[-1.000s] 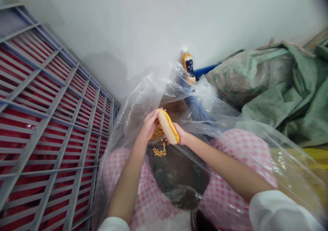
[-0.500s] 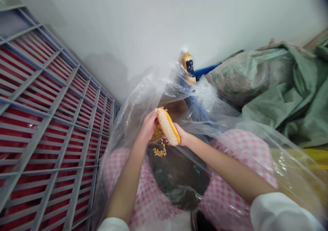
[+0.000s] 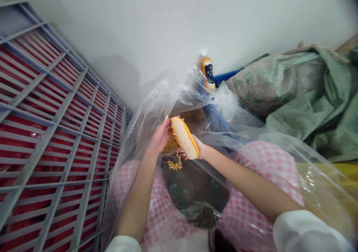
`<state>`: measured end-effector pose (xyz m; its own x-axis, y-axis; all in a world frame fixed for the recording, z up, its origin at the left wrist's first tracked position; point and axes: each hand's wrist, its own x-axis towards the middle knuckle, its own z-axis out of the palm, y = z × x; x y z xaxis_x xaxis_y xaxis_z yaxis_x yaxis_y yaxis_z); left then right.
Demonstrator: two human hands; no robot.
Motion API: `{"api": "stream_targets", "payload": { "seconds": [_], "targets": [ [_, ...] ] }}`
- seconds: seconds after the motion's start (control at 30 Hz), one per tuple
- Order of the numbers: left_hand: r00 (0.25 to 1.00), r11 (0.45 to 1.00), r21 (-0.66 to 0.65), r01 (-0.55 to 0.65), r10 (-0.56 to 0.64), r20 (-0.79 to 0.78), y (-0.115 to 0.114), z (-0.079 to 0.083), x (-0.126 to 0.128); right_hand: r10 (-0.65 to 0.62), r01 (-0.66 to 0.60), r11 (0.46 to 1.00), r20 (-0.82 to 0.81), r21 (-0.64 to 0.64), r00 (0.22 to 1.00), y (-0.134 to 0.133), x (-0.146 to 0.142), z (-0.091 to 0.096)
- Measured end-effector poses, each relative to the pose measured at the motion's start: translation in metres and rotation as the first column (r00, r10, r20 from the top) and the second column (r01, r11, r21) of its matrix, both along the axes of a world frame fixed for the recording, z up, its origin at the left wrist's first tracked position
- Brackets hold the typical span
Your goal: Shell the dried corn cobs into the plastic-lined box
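Note:
A corn cob is tilted between my two hands, its facing side stripped pale and yellow kernels still along its edges. My right hand grips the lower end from the right, with fingertips showing underneath. At the upper left end is my left hand, its palm partly turned to view and its fingers reaching behind the cob; their tips are mostly hidden. Below lies a heap of loose kernels in a clear plastic bag. More kernels are scattered on the plastic nearer to me.
A grey slatted crate with red behind its slats rises on the left. An orange-yellow bottle stands by the wall, near a blue bin's edge. Green sacks are heaped on the right. Plastic sheeting covers my checkered lap.
My left hand has loosened and shifted slightly left, with its thumb lifting away from the cob. The cob has turned a little, showing more of its bare side. My right hand keeps its grip.

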<state>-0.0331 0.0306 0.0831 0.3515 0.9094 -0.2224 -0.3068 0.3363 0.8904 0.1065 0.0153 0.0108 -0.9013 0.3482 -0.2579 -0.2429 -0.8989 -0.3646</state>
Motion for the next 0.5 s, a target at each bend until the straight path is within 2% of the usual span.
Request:
{"api": "stream_targets", "payload": {
  "seconds": [0.07, 0.17, 0.3, 0.5],
  "targets": [
    [0.998, 0.999, -0.022, -0.039, 0.038, -0.06, 0.001, 0.002, -0.003, 0.037, -0.037, 0.999, 0.014, 0.012, 0.999, 0.0, -0.001, -0.003],
    [0.991, 0.999, 0.025, -0.04, 0.043, -0.124, -0.001, 0.004, -0.004, 0.045, -0.046, 0.999, 0.021, 0.024, 0.999, -0.002, -0.003, -0.005],
    [0.993, 0.995, 0.095, 0.015, -0.003, -0.121, -0.004, 0.004, -0.004, 0.035, -0.035, 0.999, 0.011, 0.012, 0.999, -0.004, -0.002, -0.007],
    [0.996, 0.992, 0.124, 0.029, -0.018, -0.086, -0.004, 0.0, -0.003, 0.036, -0.036, 0.999, -0.048, -0.006, 0.998, -0.003, 0.0, -0.013]
  ]
}}
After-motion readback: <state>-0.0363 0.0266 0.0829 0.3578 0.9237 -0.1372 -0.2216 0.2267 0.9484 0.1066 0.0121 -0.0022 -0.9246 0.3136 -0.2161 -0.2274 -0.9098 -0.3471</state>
